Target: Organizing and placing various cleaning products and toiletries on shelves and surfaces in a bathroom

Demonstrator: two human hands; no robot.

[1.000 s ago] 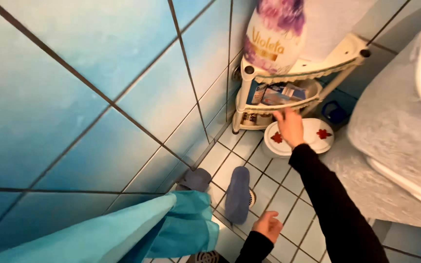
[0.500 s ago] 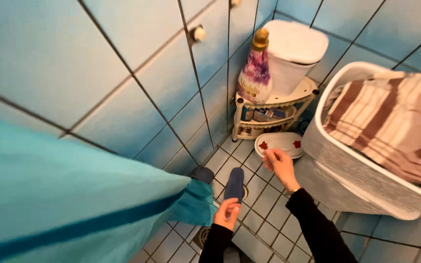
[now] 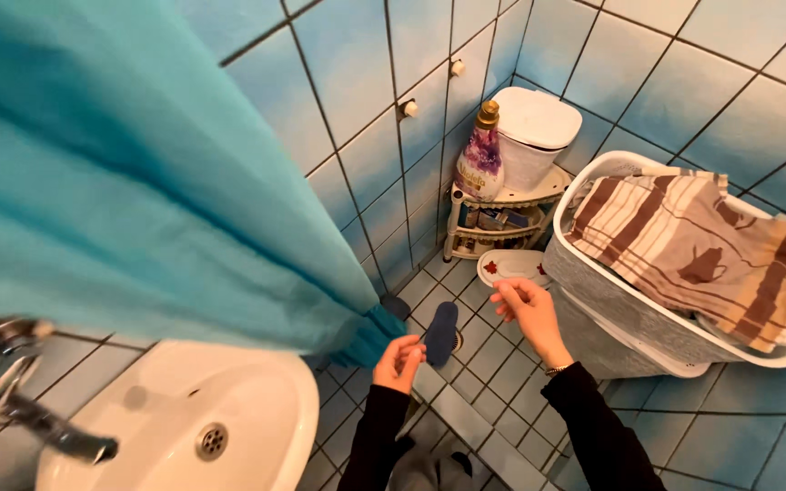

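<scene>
Looking down from the head camera into a blue-tiled bathroom, the view catches a person in black sleeves with both hands raised over the tiled floor [image 3: 502, 364], neither one holding anything. The left hand [image 3: 399, 363] hangs loosely curled with the fingers half bent, just beside the bunched lower end of the turquoise shower curtain [image 3: 138, 182], which fills the near left of the scene; whether hand and cloth touch cannot be told. The right hand [image 3: 528, 308] is spread open, palm up and empty, with a thin bracelet at the wrist. Between and just beyond the two hands a dark blue slipper [image 3: 440, 334] lies on the floor, and a second slipper [image 3: 396, 305] shows partly from under the curtain's hem. Farther off, a white oval dish with two red flowers [image 3: 512, 266] sits on the floor in front of a white corner shelf rack [image 3: 493, 223]; on the rack's top stand a purple-patterned bottle with a gold cap [image 3: 480, 156] and a white lidded bin [image 3: 531, 136]. To the right, a white laundry basket [image 3: 629, 309] stands close to the open right hand, a brown-and-cream striped towel [image 3: 693, 245] draped across its top. At the near left edge are a white washbasin [image 3: 229, 409] and a chrome tap [image 3: 11, 382]. As things lie, nothing has been picked up: slippers, dish and towel all rest where they are, untouched by either hand.
</scene>
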